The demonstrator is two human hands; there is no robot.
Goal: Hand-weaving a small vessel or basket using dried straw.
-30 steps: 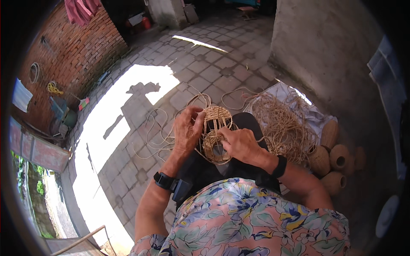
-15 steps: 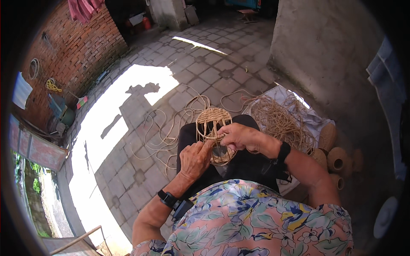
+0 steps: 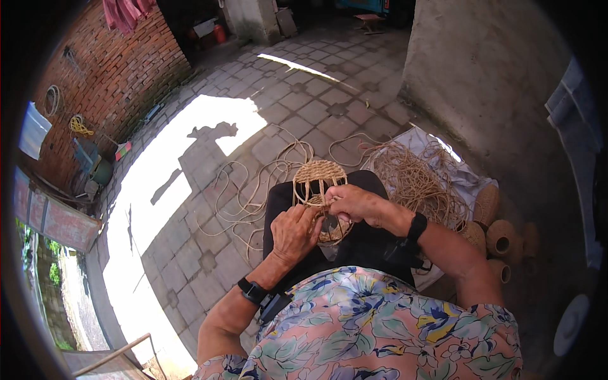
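Note:
On my dark-clad lap point(image 3: 282, 196) rests a small, partly woven straw-coloured piece point(image 3: 320, 170), with a dense woven band at its far end and an open frame of strands nearer me. My left hand point(image 3: 292, 233) is closed on its left side. My right hand point(image 3: 358, 208) pinches it around the middle, fingertips close to the left ones; the exact strand held is hidden. Loose cords point(image 3: 233, 177) trail from the piece over the paving to my left and beyond.
At my right lie a tangle of cord point(image 3: 418, 183) on a white sheet point(image 3: 472, 168) and several woven vessels point(image 3: 503, 240), beside a plastered wall point(image 3: 468, 69). A brick wall point(image 3: 120, 63) with hanging coils stands left over sunlit paving point(image 3: 142, 253).
My left hand has dropped from the upper left of the piece to its lower left. My right hand has shifted slightly up and right, now gripping around the middle.

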